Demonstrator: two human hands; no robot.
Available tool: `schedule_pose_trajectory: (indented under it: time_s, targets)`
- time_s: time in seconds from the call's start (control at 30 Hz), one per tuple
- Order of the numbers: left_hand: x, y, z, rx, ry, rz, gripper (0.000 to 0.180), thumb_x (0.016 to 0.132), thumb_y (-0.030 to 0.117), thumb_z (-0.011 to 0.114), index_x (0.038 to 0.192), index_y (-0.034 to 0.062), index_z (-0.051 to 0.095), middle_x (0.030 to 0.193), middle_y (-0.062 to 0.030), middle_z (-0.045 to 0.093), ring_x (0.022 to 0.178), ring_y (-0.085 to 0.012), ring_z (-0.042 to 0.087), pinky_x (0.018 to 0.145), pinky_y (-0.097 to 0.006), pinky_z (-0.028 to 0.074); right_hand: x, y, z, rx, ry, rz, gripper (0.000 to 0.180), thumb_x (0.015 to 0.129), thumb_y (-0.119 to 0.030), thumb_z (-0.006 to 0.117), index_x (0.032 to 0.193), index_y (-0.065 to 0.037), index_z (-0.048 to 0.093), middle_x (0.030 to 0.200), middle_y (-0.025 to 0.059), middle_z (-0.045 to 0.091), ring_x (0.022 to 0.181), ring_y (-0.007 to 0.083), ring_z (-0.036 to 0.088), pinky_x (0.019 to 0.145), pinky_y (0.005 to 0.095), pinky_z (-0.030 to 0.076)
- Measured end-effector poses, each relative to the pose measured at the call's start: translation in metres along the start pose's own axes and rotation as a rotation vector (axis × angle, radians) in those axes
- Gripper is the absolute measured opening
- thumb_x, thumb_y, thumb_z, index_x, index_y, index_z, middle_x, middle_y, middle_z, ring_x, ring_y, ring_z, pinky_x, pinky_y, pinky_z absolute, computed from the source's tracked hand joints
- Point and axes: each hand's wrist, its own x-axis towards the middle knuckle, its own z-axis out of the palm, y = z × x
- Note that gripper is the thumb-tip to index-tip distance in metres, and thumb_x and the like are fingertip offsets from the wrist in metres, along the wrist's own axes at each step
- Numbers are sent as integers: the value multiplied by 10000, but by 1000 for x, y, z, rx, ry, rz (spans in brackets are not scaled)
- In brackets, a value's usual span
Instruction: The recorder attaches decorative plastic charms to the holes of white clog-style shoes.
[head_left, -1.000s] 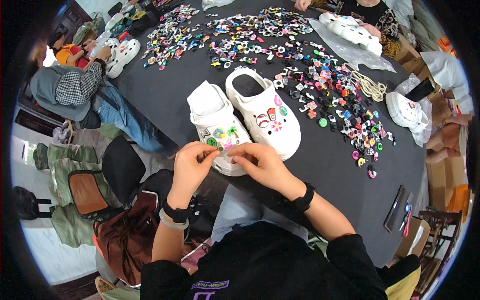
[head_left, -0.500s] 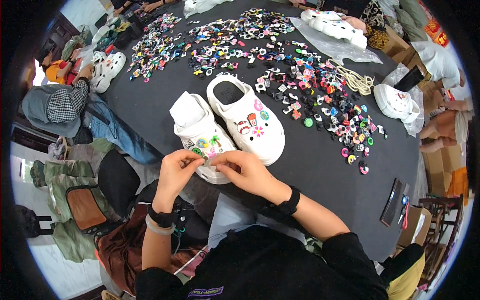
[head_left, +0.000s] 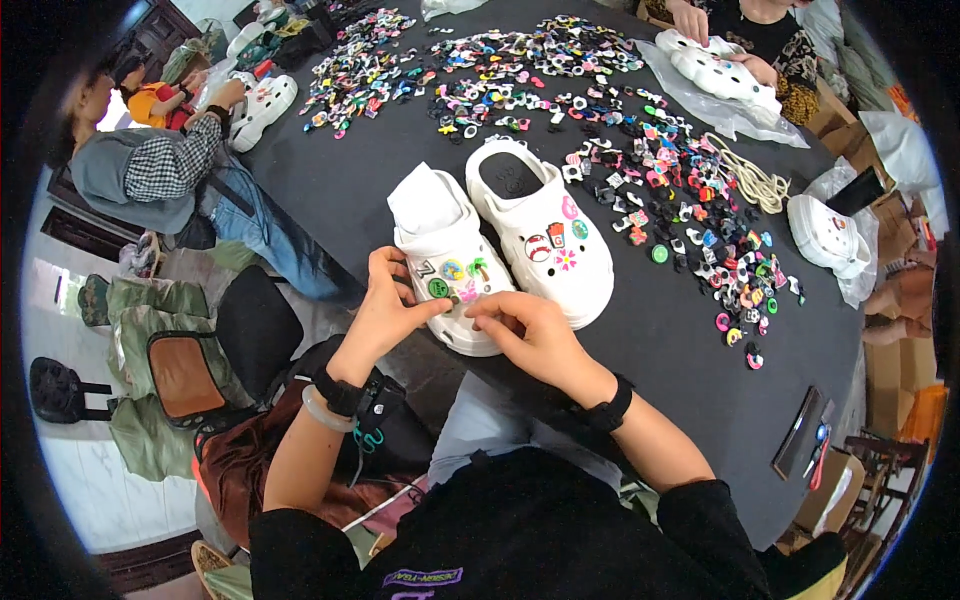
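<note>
Two white clogs stand side by side on the black table in front of me. The left clog [head_left: 470, 320] has paper stuffed in its opening and several colourful shoe charms, among them a green round one [head_left: 439, 288] and a palm tree [head_left: 480, 270]. My left hand [head_left: 385, 310] grips this clog's outer side, its thumb near the green charm. Over its toe is my right hand [head_left: 535, 335], fingers curled together in a pinch; whether anything small is between them is hidden. The right clog [head_left: 575, 280] carries baseball, fries-box and pink flower charms and touches neither hand.
Loose charms [head_left: 540, 50] lie in large piles across the far and right table. A coiled cream cord [head_left: 755, 175], another white clog [head_left: 828, 235] and scissors [head_left: 818, 450] lie to the right. Co-workers handle clogs at the far left and far right.
My left hand has gone from a pinch over the toe to the clog's outer side. The right hand stays over the toe, fingers still curled. The whole view has shifted.
</note>
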Motion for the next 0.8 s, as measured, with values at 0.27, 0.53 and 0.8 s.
schedule_pose_trajectory:
  time_s: [0.27, 0.53, 0.8]
  targets:
    - [6, 15, 2, -22, -32, -57, 771, 705, 54, 776, 1197, -14, 186, 1090, -185, 437, 806, -168, 612, 598, -258, 532, 2, -2, -2, 13, -28, 18, 150, 845, -61, 607, 983, -29, 656, 798, 95, 657, 587, 153, 578, 554, 282, 465]
    - [-2, 6, 19, -99, 45, 12, 736, 734, -22, 721, 1216, 18, 167, 1118, -163, 386, 918, -203, 591, 695, -269, 524, 3, 4, -1, -30, -20, 0, 134, 838, -60, 614, 963, -32, 654, 769, 88, 641, 569, 150, 565, 532, 278, 448]
    - [-2, -22, 26, -343, 120, -25, 798, 736, 64, 754, 1286, 6, 178, 1189, -164, 379, 916, -183, 518, 717, -293, 478, 1, 4, 0, -20, -8, -4, 142, 843, -65, 640, 977, -33, 674, 756, 10, 641, 566, 36, 479, 520, 208, 389]
